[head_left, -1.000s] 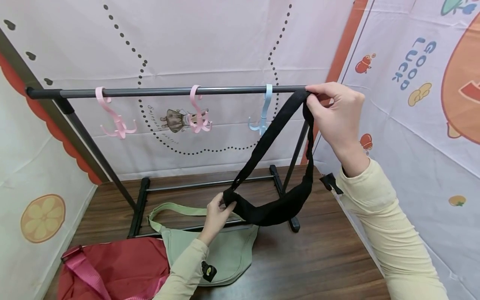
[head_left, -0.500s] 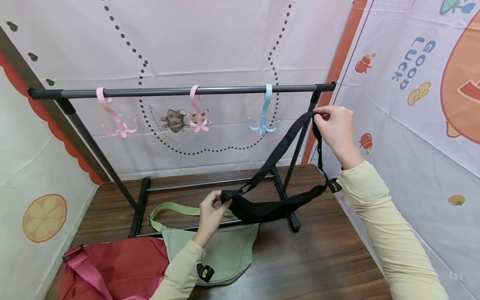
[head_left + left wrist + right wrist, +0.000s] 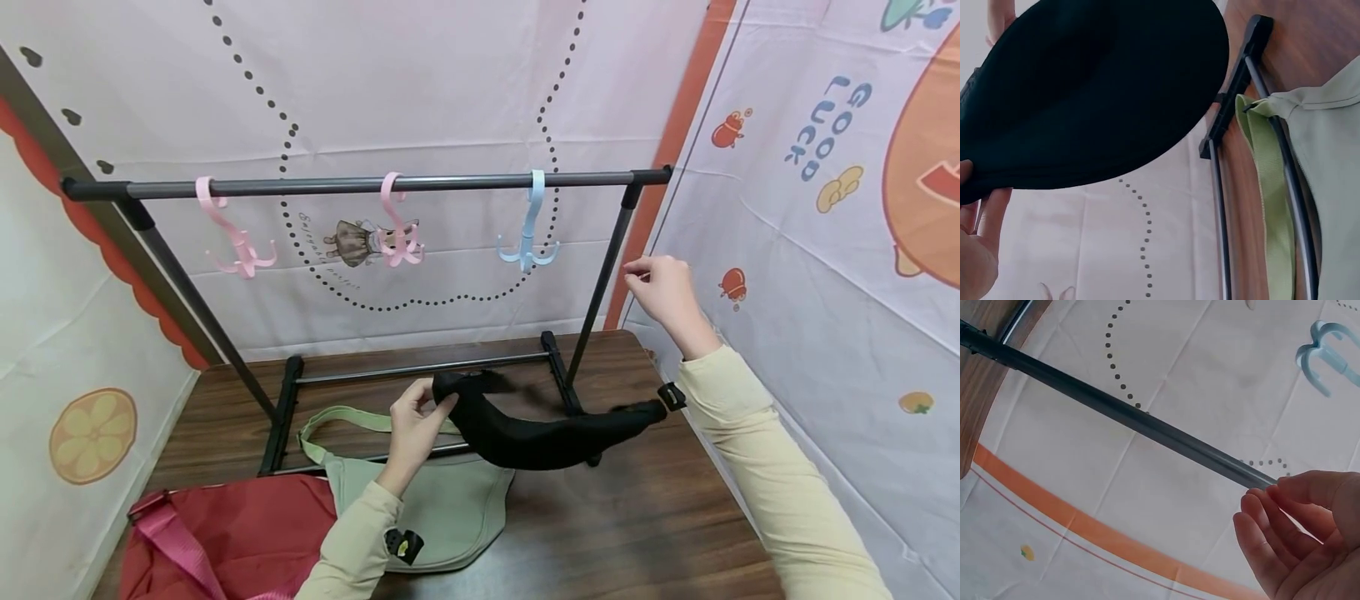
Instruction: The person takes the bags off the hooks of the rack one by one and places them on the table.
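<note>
A black fabric bag (image 3: pixel 547 437) hangs over the table in the head view, its body sagging in a curve. My left hand (image 3: pixel 414 421) pinches its left end between thumb and fingers. Seen from the left wrist, the broad dark side of the bag (image 3: pixel 1097 94) spreads out from the fingers. Higher up on the right, my right hand (image 3: pixel 663 296) holds nothing, its fingers loosely bent. In the right wrist view the rack's post (image 3: pixel 1141 419) passes behind those fingertips. Part of the strap is blurred behind the bag.
A black rack bar (image 3: pixel 465 182) carries two pink hooks, the left one (image 3: pixel 236 242) and the middle one (image 3: pixel 397 229), plus a blue hook (image 3: pixel 531 229). A green bag (image 3: pixel 450 508) and a red bag (image 3: pixel 247 533) lie on the wooden table (image 3: pixel 637 533).
My right hand lowered the strap from beside the bar, then let it go; the strap has dropped. My left hand shifted slightly left and still grips the bag.
</note>
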Tool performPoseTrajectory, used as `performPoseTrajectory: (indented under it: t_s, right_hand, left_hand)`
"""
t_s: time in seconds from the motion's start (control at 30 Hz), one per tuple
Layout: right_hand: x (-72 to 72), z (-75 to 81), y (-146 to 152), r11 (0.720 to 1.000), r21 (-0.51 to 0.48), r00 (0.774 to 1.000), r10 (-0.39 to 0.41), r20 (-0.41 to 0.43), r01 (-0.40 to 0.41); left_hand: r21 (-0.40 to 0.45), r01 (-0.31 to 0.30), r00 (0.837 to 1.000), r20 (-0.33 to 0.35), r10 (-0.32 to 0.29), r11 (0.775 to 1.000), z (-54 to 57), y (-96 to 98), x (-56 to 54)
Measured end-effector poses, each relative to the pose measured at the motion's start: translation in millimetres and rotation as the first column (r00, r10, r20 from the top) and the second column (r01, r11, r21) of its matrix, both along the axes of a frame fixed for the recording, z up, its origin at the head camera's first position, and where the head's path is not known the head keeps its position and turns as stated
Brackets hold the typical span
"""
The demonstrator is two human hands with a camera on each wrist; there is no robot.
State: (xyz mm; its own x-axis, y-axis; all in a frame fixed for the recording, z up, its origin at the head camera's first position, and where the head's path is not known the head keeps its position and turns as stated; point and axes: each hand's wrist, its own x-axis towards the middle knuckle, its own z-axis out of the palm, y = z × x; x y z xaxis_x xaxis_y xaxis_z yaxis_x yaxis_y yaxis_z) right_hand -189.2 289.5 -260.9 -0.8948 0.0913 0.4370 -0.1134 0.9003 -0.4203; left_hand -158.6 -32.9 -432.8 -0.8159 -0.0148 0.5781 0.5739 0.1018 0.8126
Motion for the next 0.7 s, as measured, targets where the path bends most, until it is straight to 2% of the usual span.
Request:
performPoseTrajectory:
  t_s: [0.13,0.27,0.47,0.6,0.7]
  right_hand:
    - [9.5,-4.7,-0.5,0.998,-0.059,0.999,0.02,0.043,-0.017]
    - [19.3,-17.8,2.8,0.993,-0.116,0.997,0.038,0.06,-0.031]
    - [26.3,-52.9,9.9,0.977,-0.213,0.999,0.037,0.038,-0.028]
    - [30.3,-77.9,12.2,0.966,-0.256,1.0,0.023,0.016,-0.018]
    - [36.5,-94.5,12.5,0.945,-0.328,1.0,0.018,-0.001,-0.017]
  left_hand:
    - [0.013,-0.02,1.0,-0.006,0.02,1.0,2.3,-2.1,-2.2]
    - [0.052,-0.033,0.999,0.011,0.033,0.998,8.0,-3.8,-0.8]
    - [0.133,-0.034,0.998,0.047,0.028,0.991,30.5,-9.6,8.8]
    - [0.163,-0.04,0.998,0.06,0.03,0.986,37.0,-14.0,9.0]
    - [0.185,-0.043,0.998,0.054,0.033,0.982,39.5,-16.3,8.2]
